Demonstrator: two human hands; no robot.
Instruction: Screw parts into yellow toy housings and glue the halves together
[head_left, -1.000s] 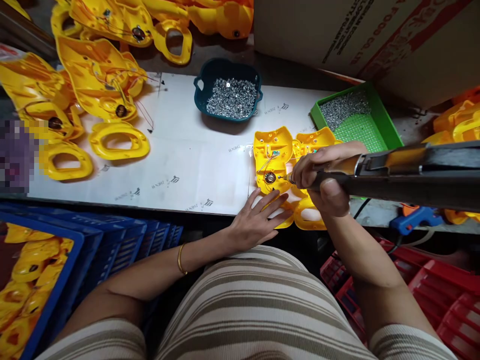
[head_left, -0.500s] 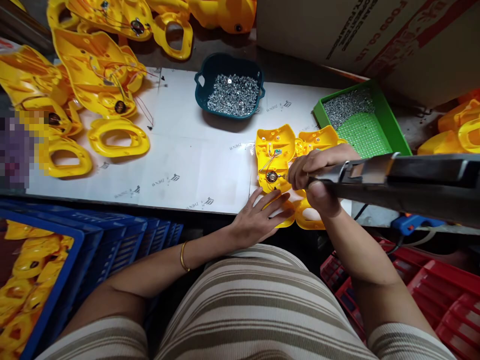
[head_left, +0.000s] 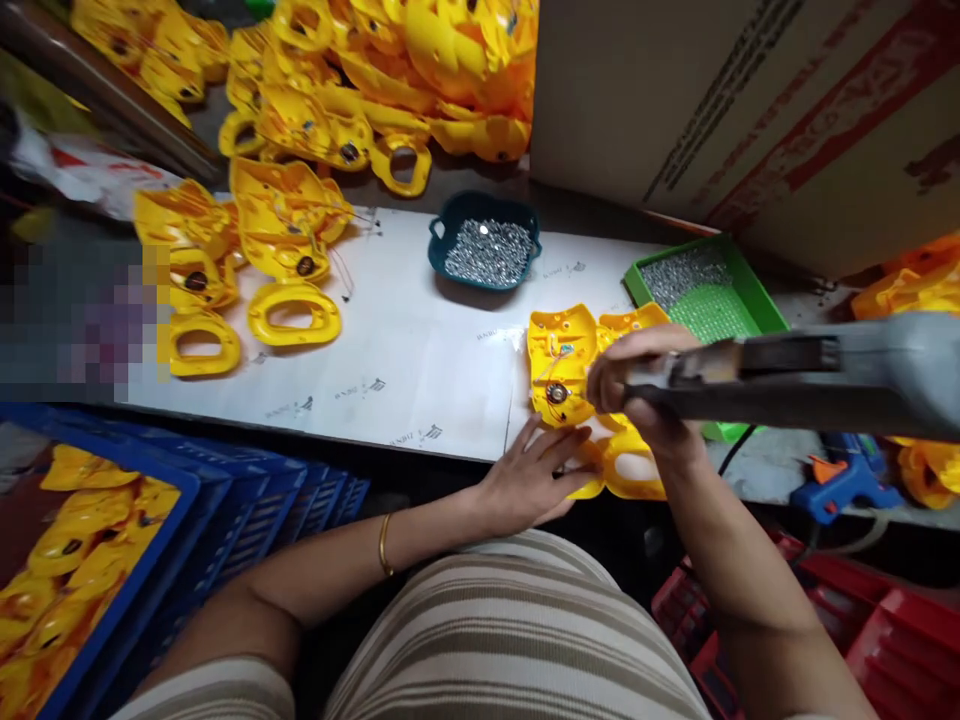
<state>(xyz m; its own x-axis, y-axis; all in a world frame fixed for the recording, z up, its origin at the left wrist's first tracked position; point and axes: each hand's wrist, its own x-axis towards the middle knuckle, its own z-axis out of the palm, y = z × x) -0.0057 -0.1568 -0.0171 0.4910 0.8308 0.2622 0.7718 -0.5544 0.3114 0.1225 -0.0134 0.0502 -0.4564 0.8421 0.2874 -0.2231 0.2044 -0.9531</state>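
Observation:
My right hand [head_left: 649, 385] is closed around the front end of a long grey and black electric screwdriver [head_left: 765, 372]. Its tip reaches toward the round speaker in an open yellow plastic shell [head_left: 570, 335]; my fingers cover the exact contact point. Inside the shell are a small green circuit board and thin wires. My left hand [head_left: 521, 480] lies with fingers spread at the shell's lower edge and over part of a yellow ring piece. A second yellow ring [head_left: 636, 470] sits to its right, partly behind my right wrist.
A dark teal basin [head_left: 480, 285] and a green tray [head_left: 772, 310] hold small metal screws. More yellow shells [head_left: 289, 235] lie left. A large carton [head_left: 600, 120] stands behind. At right are a blue glue gun [head_left: 840, 490] and red crates [head_left: 900, 640]; blue crates [head_left: 247, 520] stand lower left.
The camera view has tilted up and shifted left, so the table things appear lower and further right. My hands keep about the same places on the yellow shell.

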